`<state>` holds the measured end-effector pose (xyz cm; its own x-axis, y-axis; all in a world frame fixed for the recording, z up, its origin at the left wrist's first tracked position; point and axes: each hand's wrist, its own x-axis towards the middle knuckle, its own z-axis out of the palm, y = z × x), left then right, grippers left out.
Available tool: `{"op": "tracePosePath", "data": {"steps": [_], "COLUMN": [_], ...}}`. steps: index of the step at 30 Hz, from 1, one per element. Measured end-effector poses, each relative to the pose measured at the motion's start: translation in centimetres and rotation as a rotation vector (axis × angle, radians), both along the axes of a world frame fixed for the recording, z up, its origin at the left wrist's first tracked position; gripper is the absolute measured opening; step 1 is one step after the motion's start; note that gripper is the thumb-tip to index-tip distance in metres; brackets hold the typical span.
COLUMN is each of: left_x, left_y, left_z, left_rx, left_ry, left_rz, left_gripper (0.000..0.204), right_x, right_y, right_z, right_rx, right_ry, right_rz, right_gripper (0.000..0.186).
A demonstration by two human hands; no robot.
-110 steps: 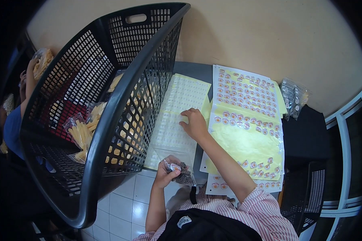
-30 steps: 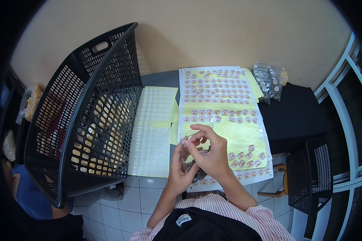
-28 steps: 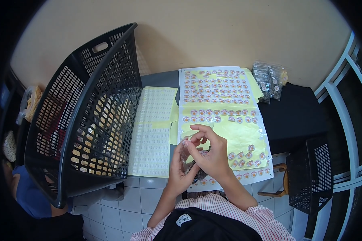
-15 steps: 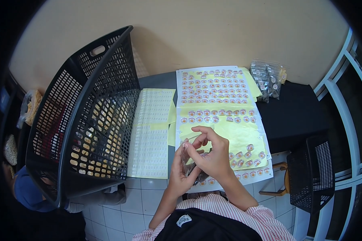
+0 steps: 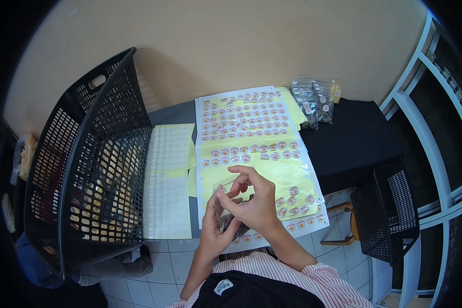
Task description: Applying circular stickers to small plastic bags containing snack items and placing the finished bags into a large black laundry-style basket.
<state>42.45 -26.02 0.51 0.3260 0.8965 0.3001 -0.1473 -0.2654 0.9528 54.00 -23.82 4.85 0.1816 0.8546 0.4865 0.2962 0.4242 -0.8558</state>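
Note:
A small clear plastic bag (image 5: 224,219) with dark contents is held in front of me, above the near part of the sticker sheets. My left hand (image 5: 210,231) grips its left side, with the thumb along the lower part. My right hand (image 5: 256,203) is on the right of the bag, thumb meeting the left fingertips at its upper edge and index finger bent above. The fingers partly hide the bag and its contents. Beneath the hands lie yellow-backed sheets (image 5: 259,177) with rows of small white, orange and purple stickers, several spots bare of stickers.
Left of the sheets lies a page of small white labels (image 5: 167,210). A big black perforated basket (image 5: 79,154) holds yellowish packs. Filled clear bags (image 5: 313,100) stand at the back on black cloth (image 5: 354,133). Right are a stool (image 5: 349,226) and another black basket (image 5: 387,215). Someone sits at left.
The whole view has shifted, so the table and baskets appear further left. Both hands keep hold of the bag in nearly the same pose.

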Motion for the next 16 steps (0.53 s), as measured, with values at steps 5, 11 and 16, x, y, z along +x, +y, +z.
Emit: {"op": "tracePosePath", "data": {"steps": [5, 11, 16], "left_x": [1.3, 2.9, 4.9], "left_y": [0.5, 1.4, 1.7], "left_z": [0.0, 0.1, -0.2], "left_rx": [0.007, -0.012, 0.017], "left_ry": [-0.076, -0.316, -0.256], "left_rz": [0.029, 0.163, 0.076], "left_gripper": [0.069, 0.068, 0.077], "right_x": [2.5, 7.0, 9.2], "right_y": [-0.4, -2.3, -2.7], "right_z": [-0.9, -2.3, -3.7], "right_rx": [0.071, -0.333, -0.344], "right_ry": [-0.021, 0.090, 0.245], "right_rz": [-0.034, 0.336, 0.407], "right_gripper": [0.046, 0.058, 0.048]}}
